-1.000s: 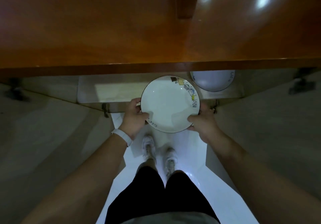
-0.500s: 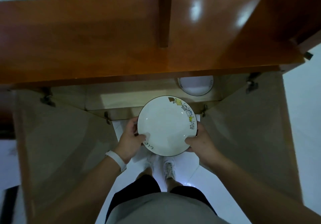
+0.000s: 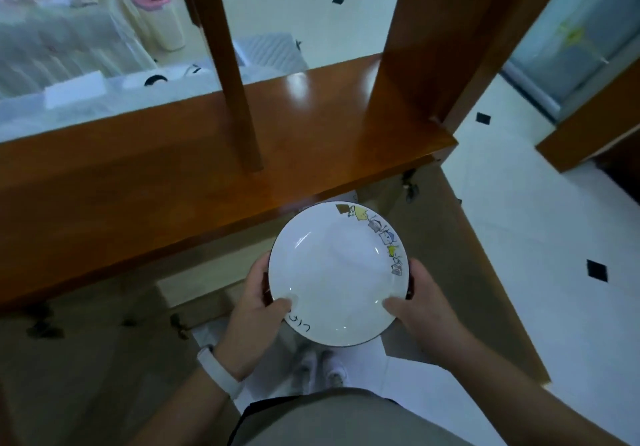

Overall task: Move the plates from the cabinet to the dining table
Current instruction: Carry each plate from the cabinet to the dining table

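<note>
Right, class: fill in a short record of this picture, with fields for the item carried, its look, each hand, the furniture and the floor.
item: plate, face up, empty
look: white, dark rim, small coloured drawings along the upper right edge
left hand: grips the plate's left edge, thumb on top; wristband on the wrist
right hand: grips the right edge, thumb on top
furniture: brown wooden cabinet top beyond the plate; open door at right
floor: white tiles with small black diamonds
</note>
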